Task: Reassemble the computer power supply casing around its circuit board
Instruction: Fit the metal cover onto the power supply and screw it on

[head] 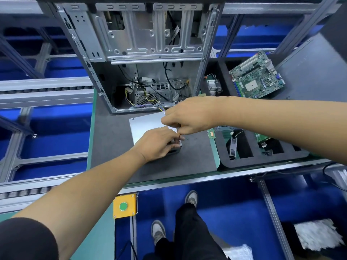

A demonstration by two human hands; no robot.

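A green-edged workbench (97, 231) carries a dark grey mat (112, 147). On the mat lie a silver power supply box (144, 124) and, behind it, an open computer case (135, 53). To the right a black foam tray (223, 162) rests on the bench, beside a grey panel (309, 72) bearing a green circuit board (258, 76).

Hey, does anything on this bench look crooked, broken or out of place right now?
Nothing looks broken or spilled. The green circuit board lies tilted across its slot in the black foam tray rather than flat. The silver power supply box sits turned at an angle on the mat, with the left hand and right hand on it.
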